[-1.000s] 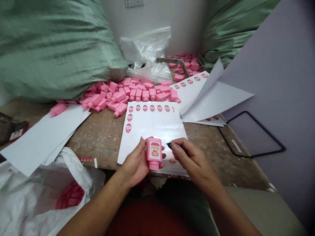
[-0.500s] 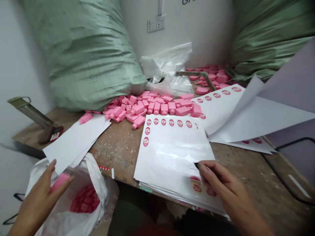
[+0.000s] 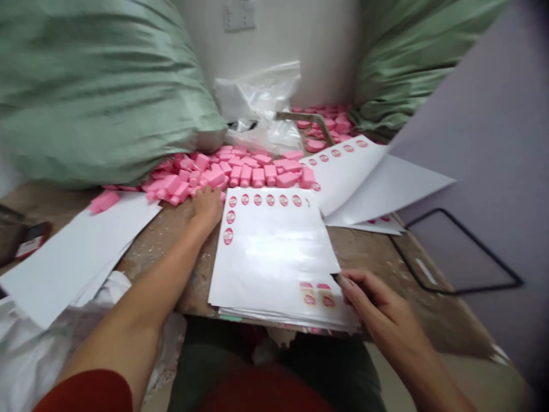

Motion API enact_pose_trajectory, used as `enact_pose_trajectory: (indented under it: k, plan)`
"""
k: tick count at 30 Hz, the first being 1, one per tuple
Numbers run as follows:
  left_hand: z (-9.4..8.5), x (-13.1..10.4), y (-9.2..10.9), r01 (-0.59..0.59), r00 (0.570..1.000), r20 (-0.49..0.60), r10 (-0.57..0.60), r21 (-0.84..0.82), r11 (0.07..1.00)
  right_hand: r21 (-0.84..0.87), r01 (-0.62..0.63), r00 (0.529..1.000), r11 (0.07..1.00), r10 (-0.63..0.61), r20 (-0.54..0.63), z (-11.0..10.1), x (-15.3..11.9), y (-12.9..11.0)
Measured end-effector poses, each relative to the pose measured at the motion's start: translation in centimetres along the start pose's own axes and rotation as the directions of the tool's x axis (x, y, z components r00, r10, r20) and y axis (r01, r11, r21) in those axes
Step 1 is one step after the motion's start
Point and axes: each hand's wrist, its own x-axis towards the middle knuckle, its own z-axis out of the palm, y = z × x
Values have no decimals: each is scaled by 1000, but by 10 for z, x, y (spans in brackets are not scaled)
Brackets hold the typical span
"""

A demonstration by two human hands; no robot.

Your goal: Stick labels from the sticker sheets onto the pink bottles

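Note:
My left hand (image 3: 208, 207) reaches to the front of the heap of pink bottles (image 3: 257, 175), fingers bent down around a small pink bottle (image 3: 222, 196) at its near edge; the fingertips are partly hidden. Over the lower right of a stack of white sticker sheets (image 3: 274, 246), my right hand (image 3: 369, 297) is closed in a pinch on a small dark pointed piece (image 3: 335, 277), too little of which shows to name. The top sheet carries oval pink stickers along its upper and left edges and two larger stickers (image 3: 317, 294) near its lower right.
White sheets (image 3: 81, 246) lie at left, a pink bottle (image 3: 105, 201) on their far edge. A white bag (image 3: 30, 349) hangs below. Large green sacks (image 3: 107, 97) and a clear plastic bag (image 3: 261, 103) stand behind. Curled sheets (image 3: 386, 183) and a black wire frame (image 3: 467, 292) are at right.
My left hand has moved from above the white bag, where a pink bottle was at its fingers, forward and right to the heap. My right hand stays by the sheet. The view has shifted.

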Motion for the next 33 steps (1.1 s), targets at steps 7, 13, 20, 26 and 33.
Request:
enact_pose_trajectory:
  k: [7, 13, 20, 26, 33]
  plan:
    - [-2, -1, 1, 55, 998, 25, -52, -113, 992, -287, 32, 980, 958, 27, 197, 3, -5, 8]
    - [-27, -30, 1, 218, 954, -68, -291, -509, 833, -458, 100, 987, 883, -31, 157, 5, -1, 6]
    - [-21, -117, 56, 526, 832, 510, -217, -850, 20, -540, 168, 976, 825, -62, 210, 5, 4, 1]
    - [12, -159, 96, 784, 612, 786, 91, -587, -202, -523, 145, 969, 840, -13, 249, 5, 6, -2]
    - [20, -155, 95, 785, 612, 783, 111, -585, -202, -519, 111, 968, 848, 26, 249, 6, 9, -3]
